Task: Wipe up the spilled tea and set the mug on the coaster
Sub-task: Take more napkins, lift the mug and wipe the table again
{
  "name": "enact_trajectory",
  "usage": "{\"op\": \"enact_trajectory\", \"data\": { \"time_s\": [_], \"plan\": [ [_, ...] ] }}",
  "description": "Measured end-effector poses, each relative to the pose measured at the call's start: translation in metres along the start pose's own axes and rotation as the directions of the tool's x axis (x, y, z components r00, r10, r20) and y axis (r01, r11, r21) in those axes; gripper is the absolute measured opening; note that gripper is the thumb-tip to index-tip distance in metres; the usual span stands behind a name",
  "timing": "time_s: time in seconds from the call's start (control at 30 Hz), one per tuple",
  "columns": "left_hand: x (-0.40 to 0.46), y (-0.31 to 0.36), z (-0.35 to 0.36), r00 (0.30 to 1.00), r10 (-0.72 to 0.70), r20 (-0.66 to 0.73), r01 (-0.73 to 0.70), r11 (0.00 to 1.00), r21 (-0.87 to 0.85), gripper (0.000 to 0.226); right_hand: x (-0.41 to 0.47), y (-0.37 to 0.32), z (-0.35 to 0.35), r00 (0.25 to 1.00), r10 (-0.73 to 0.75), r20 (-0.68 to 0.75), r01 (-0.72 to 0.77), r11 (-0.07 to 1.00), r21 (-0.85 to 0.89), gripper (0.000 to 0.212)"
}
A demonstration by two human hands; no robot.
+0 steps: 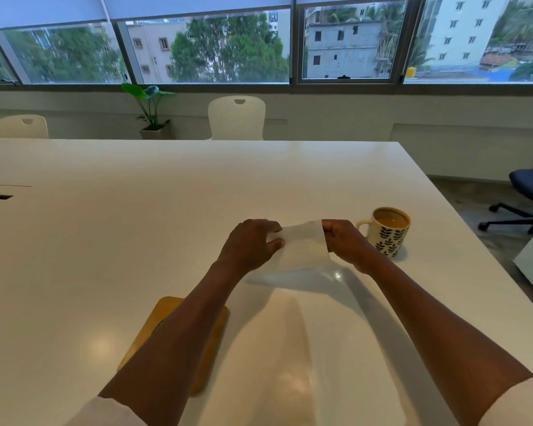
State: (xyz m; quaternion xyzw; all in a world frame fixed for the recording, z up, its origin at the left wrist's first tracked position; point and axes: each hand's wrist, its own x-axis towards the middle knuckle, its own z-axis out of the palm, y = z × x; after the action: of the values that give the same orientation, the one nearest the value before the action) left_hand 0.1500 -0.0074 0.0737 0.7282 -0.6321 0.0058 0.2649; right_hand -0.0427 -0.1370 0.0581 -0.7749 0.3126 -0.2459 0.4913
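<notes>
Both hands meet over the middle of the white table (136, 241), stretching a white tissue (302, 245) between them. The left hand (250, 244) pinches the tissue's left edge between thumb and curled fingers, and the right hand (343, 241) pinches its right edge, fingers curled round it. The tissue hangs slightly slack just above the tabletop; whether its lower edge touches the surface cannot be told. Just to the right of the right hand stands a cream mug (388, 232) with a dark leaf pattern, upright on the bare table, its handle turned toward the hands, with brown tea reaching nearly to its rim. A wooden coaster (211, 339) lies flat on the table nearer the person, well apart from the mug and partly hidden under the left forearm. Any spilled tea on the glossy tabletop is too faint to make out. White sleeves show at both lower corners. Beyond the far edge of the table stand a white chair (237, 116) and a potted plant (151, 112) under a row of windows, and a dark office chair (526, 195) sits on the floor at the right.
</notes>
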Motion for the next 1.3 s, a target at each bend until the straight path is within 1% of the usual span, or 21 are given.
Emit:
{"op": "enact_trajectory", "data": {
  "time_s": [0.1,0.13,0.2,0.23,0.3,0.33,0.4,0.43,0.5,0.57,0.6,0.63,0.7,0.83,0.87,0.93,0.97,1.03,1.1,1.17,1.3],
  "plan": [
    [-0.001,0.016,0.005,0.995,-0.098,0.018,0.099,0.989,-0.106,0.011,-0.011,0.005,-0.018,1.0,0.02,-0.013,-0.02,1.0,0.014,0.019],
    [-0.001,0.021,0.007,0.992,-0.127,0.022,0.129,0.979,-0.157,0.008,-0.014,0.007,-0.024,0.999,0.025,-0.023,-0.023,0.999,0.046,0.018],
    [0.001,0.031,0.01,0.982,-0.186,0.032,0.188,0.943,-0.274,0.012,-0.022,0.012,-0.033,0.997,0.056,-0.045,-0.045,0.977,0.21,0.015],
    [0.001,0.036,0.012,0.976,-0.215,0.04,0.216,0.917,-0.335,0.018,-0.026,0.014,-0.036,0.995,0.081,-0.055,-0.059,0.944,0.323,0.022],
    [0.001,0.046,0.016,0.965,-0.257,0.055,0.252,0.842,-0.477,0.032,-0.034,0.019,-0.04,0.987,0.153,-0.051,-0.103,0.842,0.529,0.049],
    [0.001,0.052,0.019,0.96,-0.273,0.061,0.26,0.793,-0.55,0.037,-0.037,0.022,-0.04,0.984,0.173,-0.034,-0.118,0.793,0.598,0.057],
    [0.002,0.063,0.026,0.949,-0.307,0.076,0.279,0.703,-0.654,0.047,-0.044,0.029,-0.036,0.982,0.187,-0.002,-0.138,0.733,0.666,0.063],
    [0.003,0.069,0.031,0.943,-0.32,0.088,0.292,0.675,-0.678,0.05,-0.049,0.031,-0.033,0.981,0.193,0.006,-0.146,0.718,0.681,0.064],
    [0.005,0.082,0.04,0.941,-0.319,0.112,0.305,0.657,-0.689,0.051,-0.059,0.033,-0.028,0.979,0.202,0.01,-0.155,0.719,0.677,0.073],
    [0.006,0.094,0.052,0.945,-0.295,0.143,0.307,0.646,-0.699,0.041,-0.068,0.033,-0.025,0.981,0.194,-0.001,-0.147,0.745,0.651,0.082],
    [0.006,0.1,0.057,0.945,-0.286,0.16,0.312,0.639,-0.703,0.035,-0.071,0.033,-0.024,0.981,0.189,-0.031,-0.127,0.76,0.637,0.08],
    [0.006,0.106,0.062,0.944,-0.281,0.174,0.319,0.635,-0.703,0.032,-0.075,0.034,-0.025,0.979,0.187,-0.078,-0.097,0.773,0.627,0.072],
    [0.007,0.115,0.071,0.942,-0.276,0.189,0.326,0.628,-0.707,0.028,-0.081,0.037,-0.031,0.963,0.197,-0.182,-0.047,0.791,0.61,0.048],
    [0.012,0.131,0.084,0.936,-0.276,0.217,0.345,0.61,-0.713,0.023,-0.092,0.047,-0.053,0.923,0.257,-0.286,-0.061,0.833,0.55,0.028],
    [0.013,0.135,0.087,0.931,-0.279,0.234,0.359,0.596,-0.718,0.023,-0.094,0.049,-0.059,0.918,0.255,-0.303,-0.065,0.851,0.521,0.026],
    [0.016,0.141,0.094,0.921,-0.284,0.267,0.386,0.567,-0.728,0.023,-0.098,0.053,-0.068,0.91,0.244,-0.335,-0.064,0.881,0.468,0.029],
    [0.018,0.145,0.098,0.917,-0.286,0.279,0.396,0.558,-0.73,0.021,-0.1,0.055,-0.073,0.907,0.243,-0.345,-0.063,0.886,0.459,0.03],
    [0.021,0.152,0.104,0.913,-0.282,0.294,0.405,0.554,-0.727,0.017,-0.104,0.06,-0.081,0.902,0.255,-0.349,-0.067,0.881,0.469,0.023],
    [0.026,0.158,0.111,0.918,-0.258,0.3,0.396,0.57,-0.72,0.014,-0.108,0.066,-0.088,0.889,0.281,-0.361,-0.081,0.873,0.48,0.016],
    [0.03,0.164,0.117,0.928,-0.224,0.297,0.372,0.593,-0.714,0.014,-0.11,0.071,-0.096,0.868,0.304,-0.393,-0.093,0.877,0.471,0.014],
    [0.038,0.169,0.13,0.952,-0.228,0.206,0.307,0.649,-0.696,0.012,-0.115,0.084,-0.113,0.81,0.346,-0.473,-0.1,0.877,0.469,0.012]
  ]
}}
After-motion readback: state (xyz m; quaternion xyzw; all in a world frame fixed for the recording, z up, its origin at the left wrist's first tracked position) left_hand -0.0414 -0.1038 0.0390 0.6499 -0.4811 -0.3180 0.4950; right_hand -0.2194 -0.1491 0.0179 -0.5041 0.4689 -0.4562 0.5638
